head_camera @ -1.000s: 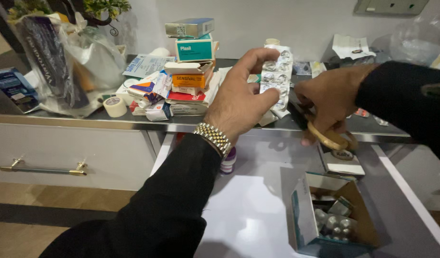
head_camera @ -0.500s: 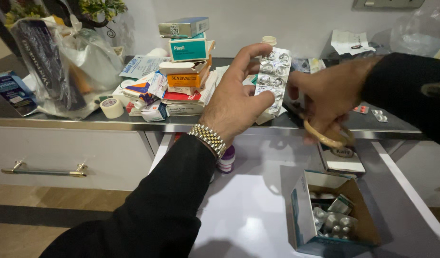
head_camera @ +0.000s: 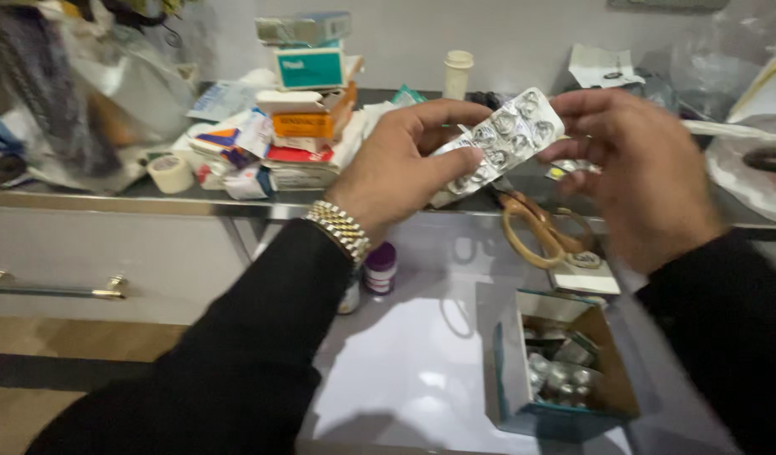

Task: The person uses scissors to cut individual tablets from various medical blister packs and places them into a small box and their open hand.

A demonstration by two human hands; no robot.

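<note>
Desk (head_camera: pixel 110 200), left: stack of medicine boxes (head_camera: pixel 308 101), teal box (head_camera: pixel 310 67) near top; roll of white tape (head_camera: pixel 170 173) beside the stack. White pill bottle (head_camera: pixel 457 74) by the wall. Yellow-handled scissors (head_camera: pixel 544 232) at the desk edge. Open drawer: purple-capped bottle (head_camera: pixel 379 268); open carton (head_camera: pixel 561 371) holding foil strips.

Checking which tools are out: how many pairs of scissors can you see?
1: the scissors lie on the counter edge, below the blister strip held in both hands. Others could hide in the clutter.
</note>
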